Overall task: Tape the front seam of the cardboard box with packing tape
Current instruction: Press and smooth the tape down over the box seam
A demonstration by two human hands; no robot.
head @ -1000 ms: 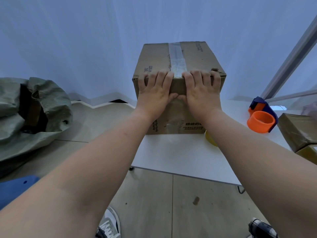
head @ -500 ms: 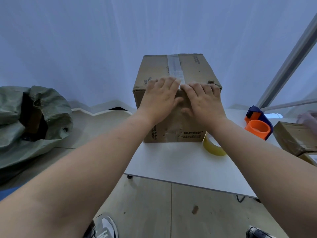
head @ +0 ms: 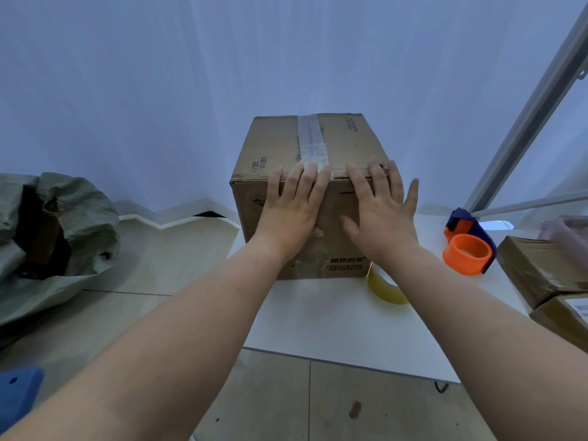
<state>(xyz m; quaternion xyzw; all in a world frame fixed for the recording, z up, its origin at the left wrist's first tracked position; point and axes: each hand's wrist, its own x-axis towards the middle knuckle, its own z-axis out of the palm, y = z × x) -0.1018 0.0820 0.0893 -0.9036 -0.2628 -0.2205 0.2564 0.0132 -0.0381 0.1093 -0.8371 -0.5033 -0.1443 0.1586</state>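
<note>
A brown cardboard box [head: 350, 144] stands on the white table [head: 331, 319], a strip of clear tape [head: 311, 138] running along its top seam and over the front edge. My left hand [head: 294, 208] lies flat on the box's front face, fingers spread, fingertips at the top edge over the tape end. My right hand [head: 381, 211] is pressed flat beside it on the right of the front face. Neither hand holds anything. A yellowish roll of packing tape [head: 383, 289] lies on the table at the box's lower right corner, partly behind my right forearm.
An orange and blue tape dispenser [head: 469, 246] sits on the table to the right. Wrapped brown parcels [head: 541, 272] lie at the right edge. A grey-green sack [head: 60, 237] slumps on the floor at left. The table's front edge is near me.
Both hands have slid down from the box's top edge onto its front face and flattened, fingers spreading. The view has shifted, showing more of the table and the tape roll.
</note>
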